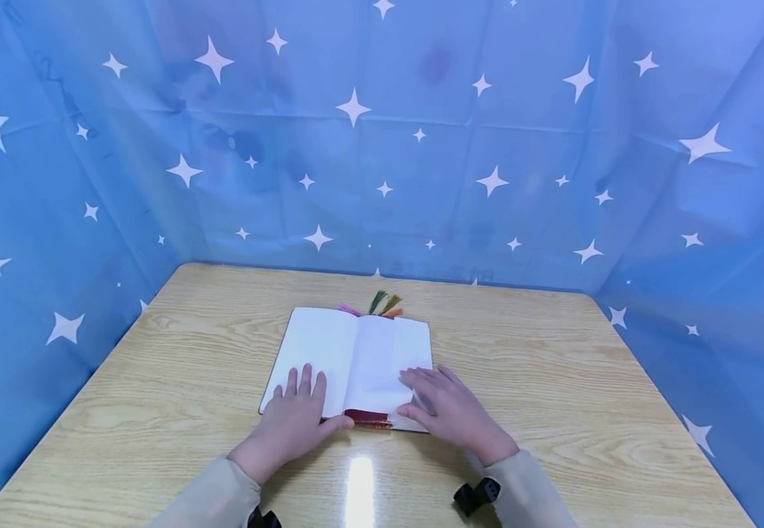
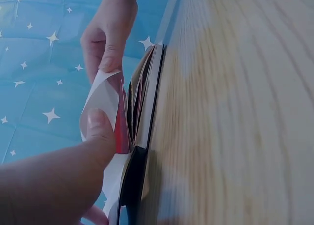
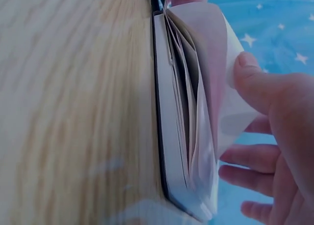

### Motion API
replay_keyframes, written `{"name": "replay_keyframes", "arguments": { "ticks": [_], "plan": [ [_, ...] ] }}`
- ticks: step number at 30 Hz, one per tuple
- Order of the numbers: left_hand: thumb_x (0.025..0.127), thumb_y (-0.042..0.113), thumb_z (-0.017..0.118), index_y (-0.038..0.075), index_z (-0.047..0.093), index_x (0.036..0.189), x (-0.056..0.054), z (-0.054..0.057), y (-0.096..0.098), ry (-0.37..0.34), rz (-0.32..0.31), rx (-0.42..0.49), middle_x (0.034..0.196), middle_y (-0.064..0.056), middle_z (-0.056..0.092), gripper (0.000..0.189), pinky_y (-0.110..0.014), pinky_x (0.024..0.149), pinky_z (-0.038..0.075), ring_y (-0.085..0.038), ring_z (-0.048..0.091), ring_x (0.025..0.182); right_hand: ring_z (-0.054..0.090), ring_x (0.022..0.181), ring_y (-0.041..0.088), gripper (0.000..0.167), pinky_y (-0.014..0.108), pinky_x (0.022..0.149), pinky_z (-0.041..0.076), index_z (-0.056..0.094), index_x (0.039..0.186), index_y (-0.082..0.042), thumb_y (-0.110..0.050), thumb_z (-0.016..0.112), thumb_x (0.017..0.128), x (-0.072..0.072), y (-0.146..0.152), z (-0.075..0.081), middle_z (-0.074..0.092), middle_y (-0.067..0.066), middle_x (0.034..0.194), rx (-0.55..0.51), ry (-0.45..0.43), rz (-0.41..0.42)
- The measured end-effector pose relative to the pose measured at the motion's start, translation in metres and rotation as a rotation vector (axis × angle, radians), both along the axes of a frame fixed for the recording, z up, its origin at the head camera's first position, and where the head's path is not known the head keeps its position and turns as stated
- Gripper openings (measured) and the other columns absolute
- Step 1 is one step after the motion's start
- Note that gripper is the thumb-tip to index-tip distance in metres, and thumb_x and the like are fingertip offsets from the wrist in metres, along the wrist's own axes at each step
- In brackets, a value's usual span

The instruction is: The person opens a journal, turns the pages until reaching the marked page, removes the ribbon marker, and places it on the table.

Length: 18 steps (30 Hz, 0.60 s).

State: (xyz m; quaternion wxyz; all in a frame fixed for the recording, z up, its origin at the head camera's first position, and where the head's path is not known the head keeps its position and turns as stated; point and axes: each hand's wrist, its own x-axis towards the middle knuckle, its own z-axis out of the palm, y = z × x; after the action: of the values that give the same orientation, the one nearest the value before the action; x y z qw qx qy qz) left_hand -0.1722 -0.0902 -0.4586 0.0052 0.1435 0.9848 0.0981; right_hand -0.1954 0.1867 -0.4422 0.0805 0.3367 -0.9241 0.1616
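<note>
An open notebook (image 1: pixel 319 330) with blank white pages and a dark cover lies on the table. My left hand (image 1: pixel 292 424) rests on its left page, fingers spread, thumb beside the lower end of the spine. On the other side, my right hand (image 1: pixel 451 412) pinches the edge of a page (image 1: pixel 375 359), which bows up from the book; the thumb is on its near face in the right wrist view. Beneath that page a dark red, patterned bookmark (image 1: pixel 367 416) shows at the bottom edge. Other inserts (image 3: pixel 186 87) fan the pages apart.
Pink, green, olive and orange tassels (image 1: pixel 378 301) stick out past the notebook's top edge. The wooden table (image 1: pixel 540 367) extends around it, with a bright reflection near the front. A blue curtain (image 1: pixel 421 205) with white stars surrounds the table. Black wrist cameras (image 1: pixel 476 496) hang under the sleeves.
</note>
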Motion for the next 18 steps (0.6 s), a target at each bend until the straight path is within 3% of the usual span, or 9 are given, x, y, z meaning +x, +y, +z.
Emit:
{"name": "replay_keyframes", "arguments": {
  "ticks": [9, 14, 18],
  "plan": [
    [0.080, 0.080, 0.027, -0.003, 0.042, 0.136, -0.0014, 0.0019, 0.0040, 0.058, 0.007, -0.047, 0.139, -0.031, 0.034, 0.101, -0.057, 0.100, 0.029, -0.048, 0.030, 0.128, 0.052, 0.118, 0.023, 0.054, 0.049, 0.103, 0.032, 0.059, 0.126, -0.010, -0.050, 0.053, 0.090, 0.0014, -0.0045, 0.0054, 0.057, 0.007, 0.127, -0.043, 0.183, 0.039],
    [0.081, 0.077, 0.032, -0.003, 0.045, 0.133, 0.0006, 0.0039, 0.0023, 0.139, -0.007, -0.061, 0.137, -0.030, 0.039, 0.096, -0.057, 0.103, 0.026, -0.047, 0.035, 0.126, 0.049, 0.121, 0.024, 0.054, 0.047, 0.105, 0.029, 0.059, 0.125, -0.007, -0.049, 0.051, 0.092, 0.0022, -0.0063, 0.0084, 0.055, 0.010, 0.130, -0.079, 0.286, 0.070],
    [0.083, 0.074, 0.036, -0.004, 0.039, 0.137, 0.0025, 0.0030, 0.0003, 0.212, -0.009, -0.014, 0.135, -0.027, 0.043, 0.095, -0.058, 0.101, 0.028, -0.046, 0.038, 0.124, 0.048, 0.122, 0.025, 0.055, 0.048, 0.103, 0.031, 0.059, 0.124, -0.006, -0.050, 0.047, 0.093, 0.0024, -0.0072, 0.0094, 0.053, 0.011, 0.132, -0.098, 0.338, 0.088]
  ]
}}
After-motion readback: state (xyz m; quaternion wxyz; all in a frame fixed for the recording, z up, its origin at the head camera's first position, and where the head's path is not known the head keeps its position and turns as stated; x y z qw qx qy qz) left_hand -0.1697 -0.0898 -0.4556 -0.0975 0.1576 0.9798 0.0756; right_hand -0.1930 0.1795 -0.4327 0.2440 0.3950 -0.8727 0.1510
